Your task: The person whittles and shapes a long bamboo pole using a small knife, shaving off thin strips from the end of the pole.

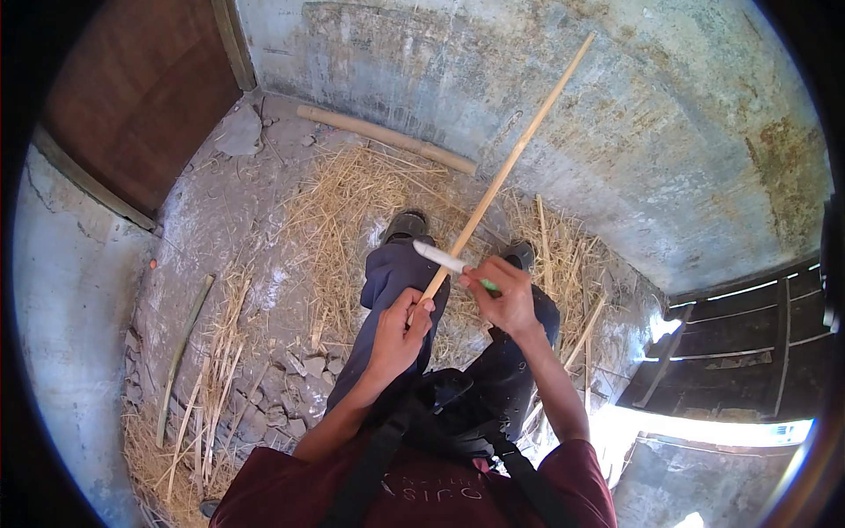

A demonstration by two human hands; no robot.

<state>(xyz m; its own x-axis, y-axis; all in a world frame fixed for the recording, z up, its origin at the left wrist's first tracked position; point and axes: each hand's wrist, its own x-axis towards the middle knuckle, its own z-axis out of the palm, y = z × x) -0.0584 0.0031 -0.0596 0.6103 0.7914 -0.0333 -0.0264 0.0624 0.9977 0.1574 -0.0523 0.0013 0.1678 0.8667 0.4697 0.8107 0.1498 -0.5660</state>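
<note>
A long, thin strip of pale wood or bamboo (513,158) slants from my lap up and away to the right. Its near end is gripped by my left hand (403,334), fingers wrapped round it over my left thigh. My right hand (503,295) is closed on the green handle of a knife (440,256). The pale blade points left and lies across the strip, just beyond my left hand. Whether the edge bites into the strip I cannot tell.
A thick bamboo pole (387,136) lies along the foot of the stained wall (651,114). Straw-like shavings (339,202) cover the floor around my feet. At the left lie a greenish stick (183,361), several split strips (218,392) and broken rubble (277,409). A brown door (141,88) stands at the far left.
</note>
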